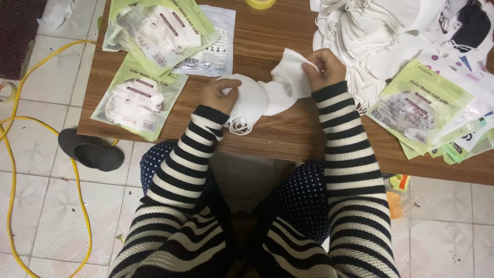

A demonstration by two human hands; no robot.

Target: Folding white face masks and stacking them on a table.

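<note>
Wooden brown worktop (288, 131) over tiled floor. Left hand (220, 95) pins a stack of white folded face masks (252, 100) at the front edge. Right hand (324, 66) pinches one white mask (290, 72) above it. Green-and-clear plastic pouches (136, 100) each hold masks; loose white mask heap (370, 31) far right.

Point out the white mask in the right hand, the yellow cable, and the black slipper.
white mask (289, 74), head view, on its folded middle.
yellow cable (13, 170), head view, on its long floor stretch.
black slipper (90, 150), head view, on its upper.
</note>
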